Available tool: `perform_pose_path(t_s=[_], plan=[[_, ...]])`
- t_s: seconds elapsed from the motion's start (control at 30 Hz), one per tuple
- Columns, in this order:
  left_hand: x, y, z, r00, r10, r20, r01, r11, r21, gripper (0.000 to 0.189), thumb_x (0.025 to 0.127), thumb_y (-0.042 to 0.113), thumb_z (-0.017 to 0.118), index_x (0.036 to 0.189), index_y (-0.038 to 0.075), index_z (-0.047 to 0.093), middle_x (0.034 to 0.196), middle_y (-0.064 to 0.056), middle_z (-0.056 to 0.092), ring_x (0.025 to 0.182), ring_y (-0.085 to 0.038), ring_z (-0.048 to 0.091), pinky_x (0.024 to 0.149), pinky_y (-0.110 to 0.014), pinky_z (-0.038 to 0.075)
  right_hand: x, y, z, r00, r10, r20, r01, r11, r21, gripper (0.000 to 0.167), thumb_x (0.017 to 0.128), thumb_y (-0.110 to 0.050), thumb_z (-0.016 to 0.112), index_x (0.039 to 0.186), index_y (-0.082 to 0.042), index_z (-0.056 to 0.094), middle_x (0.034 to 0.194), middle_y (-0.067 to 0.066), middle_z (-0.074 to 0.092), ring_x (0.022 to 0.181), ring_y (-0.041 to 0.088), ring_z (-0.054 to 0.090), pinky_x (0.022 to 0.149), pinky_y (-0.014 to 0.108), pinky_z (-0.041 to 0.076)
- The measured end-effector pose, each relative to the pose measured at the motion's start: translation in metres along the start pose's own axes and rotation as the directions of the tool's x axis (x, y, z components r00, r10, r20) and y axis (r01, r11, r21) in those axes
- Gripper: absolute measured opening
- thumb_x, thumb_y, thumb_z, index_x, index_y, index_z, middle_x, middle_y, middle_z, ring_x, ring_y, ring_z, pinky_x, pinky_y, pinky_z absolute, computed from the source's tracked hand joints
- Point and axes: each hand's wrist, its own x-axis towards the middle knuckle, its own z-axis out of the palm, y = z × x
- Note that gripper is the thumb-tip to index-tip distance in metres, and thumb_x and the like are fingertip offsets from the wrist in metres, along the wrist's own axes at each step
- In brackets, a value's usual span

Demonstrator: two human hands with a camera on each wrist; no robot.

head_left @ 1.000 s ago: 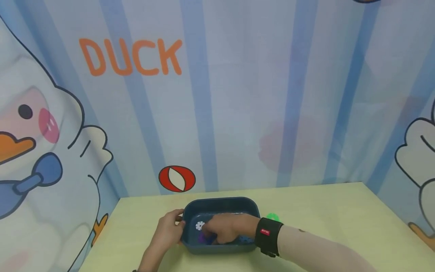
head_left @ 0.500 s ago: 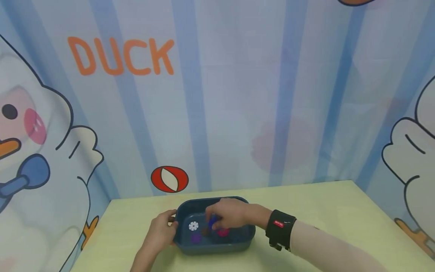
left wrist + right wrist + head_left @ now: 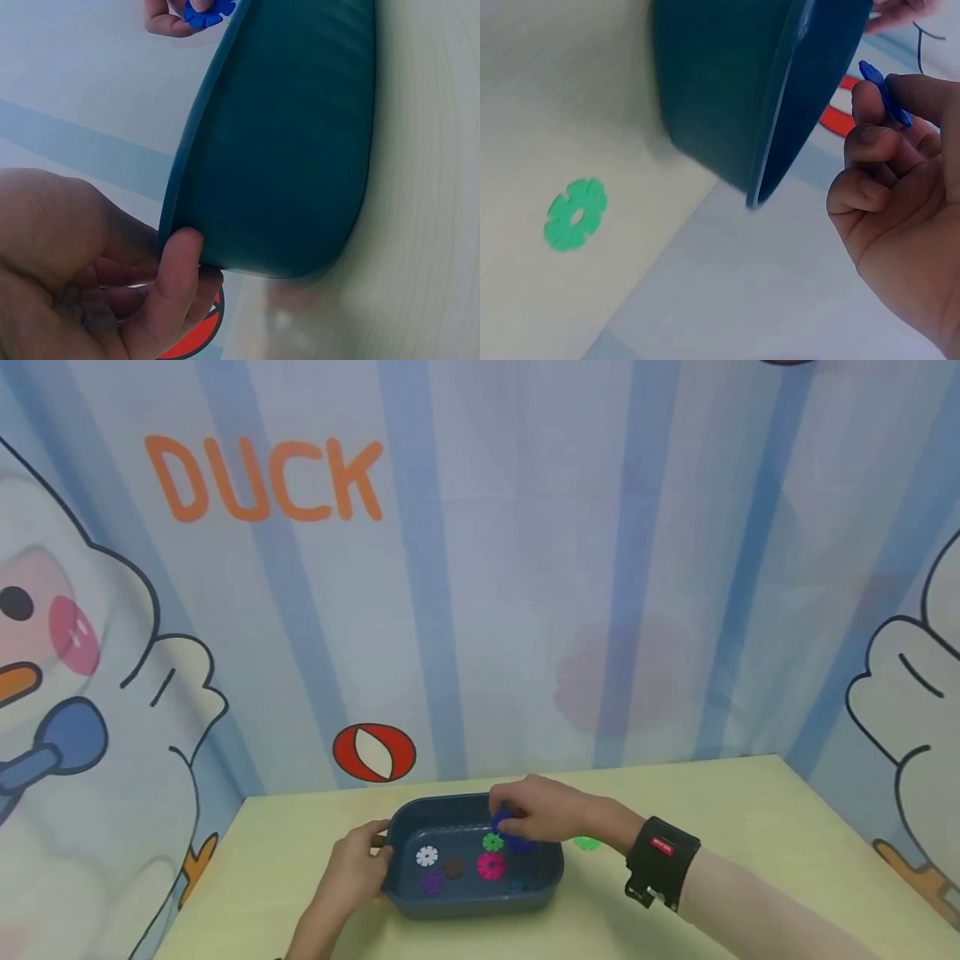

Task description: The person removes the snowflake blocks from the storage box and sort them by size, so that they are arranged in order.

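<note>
A dark blue plastic basin (image 3: pixel 472 906) sits on the table with several notched plastic discs inside. My left hand (image 3: pixel 356 868) grips its left end, thumb and fingers pinching the wall (image 3: pixel 270 150). Over the basin's right part, my right hand (image 3: pixel 551 810) pinches a blue notched disc (image 3: pixel 886 94) between thumb and index finger, above the rim. Lying inside are a white disc (image 3: pixel 427 857), a brown disc (image 3: pixel 453 867), a purple disc (image 3: pixel 432 883), a pink disc (image 3: pixel 491 866), a green disc (image 3: pixel 492 842) and another blue disc (image 3: pixel 521 843).
A bright green notched disc (image 3: pixel 576 214) lies on the pale yellow table (image 3: pixel 705 835), just right of the basin. Behind the table hangs a striped blue cloth (image 3: pixel 517 568) printed with ducks and lettering.
My right hand has risen from the basin's floor and moved right, now with the blue disc in its fingers. More discs inside are uncovered. My left hand keeps its hold.
</note>
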Motion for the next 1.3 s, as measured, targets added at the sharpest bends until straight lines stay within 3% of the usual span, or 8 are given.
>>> perform_pose_path(t_s=[0.33, 0.6, 0.77, 1.03, 1.3], plan=[[-0.002, -0.003, -0.003, 1.0, -0.006, 0.0, 0.006, 1.0, 0.014, 0.044, 0.101, -0.003, 0.06, 0.144, -0.01, 0.055, 0.125, -0.033, 0.068, 0.079, -0.024, 0.074, 0.048, -0.031, 0.063, -0.024, 0.02, -0.01, 0.995, 0.084, -0.059, -0.081, 0.995, 0.052, 0.016, 0.106, -0.017, 0.066, 0.12, -0.012, 0.067, 0.069, -0.011, 0.056, 0.058, 0.003, 0.048, 0.062, 0.021, 0.047], [-0.001, -0.003, -0.003, 1.0, -0.013, 0.0, 0.013, 1.0, 0.009, 0.045, 0.101, -0.004, 0.059, 0.145, -0.01, 0.055, 0.126, -0.034, 0.067, 0.083, -0.026, 0.073, 0.049, -0.031, 0.063, -0.049, 0.039, -0.017, 0.979, 0.16, -0.126, -0.132, 0.97, 0.206, 0.013, 0.106, -0.014, 0.065, 0.119, -0.013, 0.064, 0.072, -0.002, 0.065, 0.062, 0.008, 0.058, 0.061, 0.024, 0.051], [-0.001, -0.003, -0.004, 1.0, -0.008, 0.001, 0.008, 1.0, 0.003, 0.045, 0.101, -0.004, 0.059, 0.145, -0.01, 0.055, 0.125, -0.033, 0.068, 0.081, -0.024, 0.072, 0.049, -0.032, 0.063, -0.065, 0.056, -0.016, 0.971, 0.194, -0.139, -0.156, 0.956, 0.249, 0.013, 0.106, -0.012, 0.064, 0.119, -0.009, 0.064, 0.073, 0.001, 0.068, 0.063, 0.011, 0.06, 0.059, 0.026, 0.049], [0.0, -0.002, -0.001, 1.0, -0.006, 0.0, 0.006, 1.0, 0.014, 0.045, 0.101, -0.004, 0.059, 0.145, -0.011, 0.055, 0.124, -0.033, 0.068, 0.078, -0.023, 0.072, 0.048, -0.031, 0.062, -0.088, 0.091, -0.009, 0.952, 0.259, -0.162, -0.219, 0.948, 0.232, 0.01, 0.104, -0.013, 0.067, 0.113, -0.009, 0.066, 0.068, 0.0, 0.066, 0.058, 0.012, 0.055, 0.058, 0.024, 0.043], [0.002, 0.001, 0.003, 1.0, -0.005, 0.0, 0.005, 1.0, 0.007, 0.044, 0.101, -0.004, 0.059, 0.145, -0.011, 0.055, 0.125, -0.034, 0.068, 0.08, -0.025, 0.073, 0.048, -0.032, 0.063, -0.103, 0.106, -0.004, 0.948, 0.283, -0.144, -0.254, 0.948, 0.191, 0.006, 0.104, -0.014, 0.067, 0.109, -0.013, 0.068, 0.067, -0.004, 0.062, 0.058, 0.009, 0.052, 0.057, 0.023, 0.043]])
